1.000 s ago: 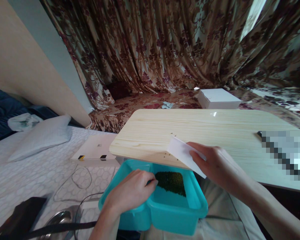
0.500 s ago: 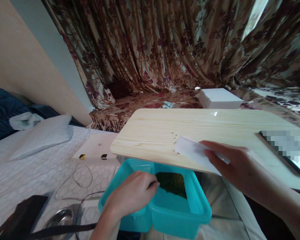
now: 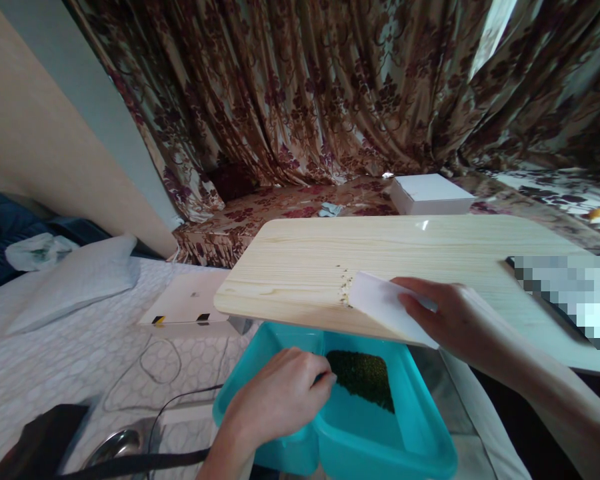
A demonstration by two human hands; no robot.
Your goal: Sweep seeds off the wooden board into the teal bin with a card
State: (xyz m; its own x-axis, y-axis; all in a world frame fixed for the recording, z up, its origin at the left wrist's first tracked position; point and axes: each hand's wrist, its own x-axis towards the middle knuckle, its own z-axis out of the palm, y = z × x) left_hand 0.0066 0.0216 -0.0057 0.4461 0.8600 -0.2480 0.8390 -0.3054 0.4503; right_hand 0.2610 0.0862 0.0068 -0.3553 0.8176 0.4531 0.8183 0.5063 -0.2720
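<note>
My right hand [image 3: 445, 313] is closed on a folded piece of white paper [image 3: 380, 300]. The paper's left edge rests on the wooden tabletop [image 3: 280, 260], beside a scatter of small dark and tan grains [image 3: 345, 288]. Below the table's front edge is a teal plastic container [image 3: 375, 443] with a divider. A pile of dark green and brownish grains [image 3: 360, 377] lies in its right compartment. My left hand [image 3: 285, 390] is closed at the divider, its thumb and fingers pinched there; the fingertips are partly hidden.
A dark-edged device with a blurred screen [image 3: 565, 287] lies on the table's right. A white box [image 3: 433, 193] stands behind the table. Left are a pale box [image 3: 185, 300], cables, a metal bowl [image 3: 115, 447] and a dark strap [image 3: 145, 461] on the bed.
The white paper in my right hand went right, then slightly back left, and more grains now lie at its edge. My left hand and the teal container have shifted right in view.
</note>
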